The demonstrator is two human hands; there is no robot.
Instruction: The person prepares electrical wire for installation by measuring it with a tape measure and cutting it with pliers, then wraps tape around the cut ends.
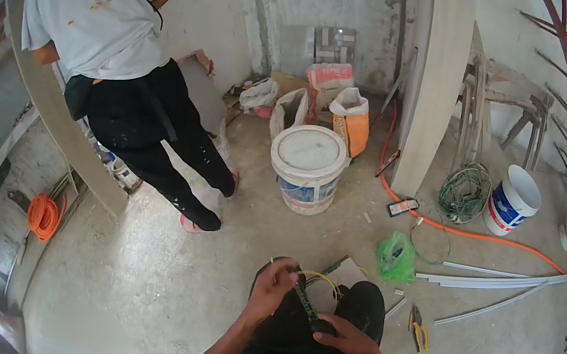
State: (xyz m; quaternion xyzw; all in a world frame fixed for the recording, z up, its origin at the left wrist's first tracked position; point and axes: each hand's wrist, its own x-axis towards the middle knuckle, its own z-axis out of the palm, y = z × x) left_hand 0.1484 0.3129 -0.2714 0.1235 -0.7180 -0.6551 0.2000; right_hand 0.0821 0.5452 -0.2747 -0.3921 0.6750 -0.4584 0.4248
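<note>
Now, if our right hand (345, 335) slackens its clasp on the speckled strip (305, 300), we could drop it, and a snag on the yellow cord (322, 276) might jerk it askew. It looks slim, straight, green and dark, slanting between our hands on our side of the lidded bucket (306, 173); our left hand (272, 287) bunches at the strip's far tip, though whether it pinches strip or cord we cannot tell.
</note>
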